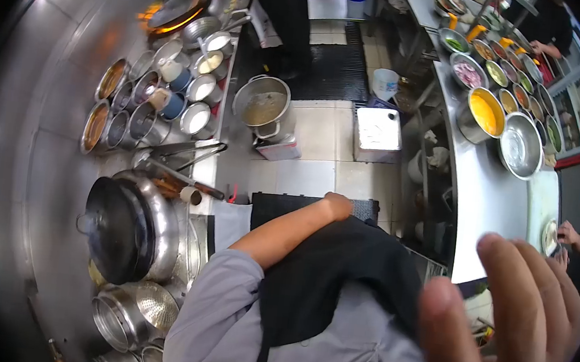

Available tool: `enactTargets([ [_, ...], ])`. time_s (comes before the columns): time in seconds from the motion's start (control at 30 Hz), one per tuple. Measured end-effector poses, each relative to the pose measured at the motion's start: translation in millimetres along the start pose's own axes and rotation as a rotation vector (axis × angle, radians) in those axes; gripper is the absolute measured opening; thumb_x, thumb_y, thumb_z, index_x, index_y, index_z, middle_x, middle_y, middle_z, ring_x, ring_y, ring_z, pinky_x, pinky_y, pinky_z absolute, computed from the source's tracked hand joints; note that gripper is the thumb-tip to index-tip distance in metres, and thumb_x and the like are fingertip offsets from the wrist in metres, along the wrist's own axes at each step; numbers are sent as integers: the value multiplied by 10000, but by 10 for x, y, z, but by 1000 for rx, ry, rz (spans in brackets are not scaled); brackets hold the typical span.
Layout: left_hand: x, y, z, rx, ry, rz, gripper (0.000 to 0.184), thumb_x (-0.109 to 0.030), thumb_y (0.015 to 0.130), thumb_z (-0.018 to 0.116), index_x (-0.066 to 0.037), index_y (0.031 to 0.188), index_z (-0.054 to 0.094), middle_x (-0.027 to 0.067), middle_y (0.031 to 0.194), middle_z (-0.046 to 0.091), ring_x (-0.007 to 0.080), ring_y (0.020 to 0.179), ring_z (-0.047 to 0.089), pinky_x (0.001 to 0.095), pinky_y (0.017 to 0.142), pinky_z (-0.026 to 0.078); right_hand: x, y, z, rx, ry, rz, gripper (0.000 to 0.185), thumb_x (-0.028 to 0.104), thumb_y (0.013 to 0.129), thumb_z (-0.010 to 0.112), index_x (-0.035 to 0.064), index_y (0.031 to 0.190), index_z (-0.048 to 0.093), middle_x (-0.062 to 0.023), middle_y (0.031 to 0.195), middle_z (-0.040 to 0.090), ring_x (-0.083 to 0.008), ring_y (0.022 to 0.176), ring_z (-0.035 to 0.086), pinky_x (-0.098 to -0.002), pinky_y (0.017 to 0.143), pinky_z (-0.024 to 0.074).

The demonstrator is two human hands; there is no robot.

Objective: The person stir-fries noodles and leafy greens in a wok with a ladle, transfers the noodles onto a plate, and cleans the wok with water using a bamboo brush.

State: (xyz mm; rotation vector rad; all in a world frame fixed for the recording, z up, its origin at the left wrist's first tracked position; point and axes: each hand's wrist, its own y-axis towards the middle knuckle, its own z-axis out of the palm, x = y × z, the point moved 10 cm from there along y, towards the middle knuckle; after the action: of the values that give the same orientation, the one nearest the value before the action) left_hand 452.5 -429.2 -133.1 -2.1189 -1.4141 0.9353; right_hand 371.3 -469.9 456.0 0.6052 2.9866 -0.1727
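Observation:
My right hand (pixel 517 321) is raised close to the camera at the lower right, fingers spread and nothing in them. It covers part of the view there. My left hand (pixel 338 206) rests at the front of my black apron (pixel 359 257), its fingers curled and mostly hidden; what they hold, if anything, does not show. Left of my left arm stands a large round steel pot (pixel 167 221) with a dark lid (pixel 114 230). The white work surface (pixel 484 228) lies just beyond my right hand.
A two-handled pot (pixel 262 108) stands ahead by the left counter. Several steel containers, one with yellow liquid (pixel 485 114), line the right counter. A person (pixel 282 13) works by a flaming pan (pixel 176 16); another person's hands (pixel 567 242) show at right. A metal box (pixel 378 134) sits on the floor.

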Motion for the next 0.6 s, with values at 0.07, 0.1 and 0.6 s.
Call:
enactTargets([
  [0.07, -96, -162, -178, -43, 28, 27, 292, -194, 847, 486, -62, 1002, 695, 140, 1064, 668, 296, 987, 648, 440, 800, 518, -19, -26, 9, -31, 17, -30, 483, 175, 831, 555, 5, 1257, 401, -233, 977, 566, -300, 854, 620, -433, 722, 494],
  [0.1, -66, -139, -154, -21, 23, 8, 296, -192, 842, 485, -54, 1000, 693, 150, 1063, 666, 306, 991, 645, 438, 814, 515, -11, -30, -1, -46, 31, -53, 477, 176, 827, 559, 0, 1244, 409, -229, 963, 568, -300, 848, 622, -429, 715, 496],
  [0.6, 528, -245, 891, -98, -558, 120, 461, -407, 866, 512, -49, 1138, 615, 159, 1167, 613, 290, 1076, 592, 366, 886, 481, -419, 301, 1474, 6, 688, -95, 449, 178, 820, 603, -22, 1207, 499, -198, 837, 591, -369, 730, 623, -421, 608, 513],
])
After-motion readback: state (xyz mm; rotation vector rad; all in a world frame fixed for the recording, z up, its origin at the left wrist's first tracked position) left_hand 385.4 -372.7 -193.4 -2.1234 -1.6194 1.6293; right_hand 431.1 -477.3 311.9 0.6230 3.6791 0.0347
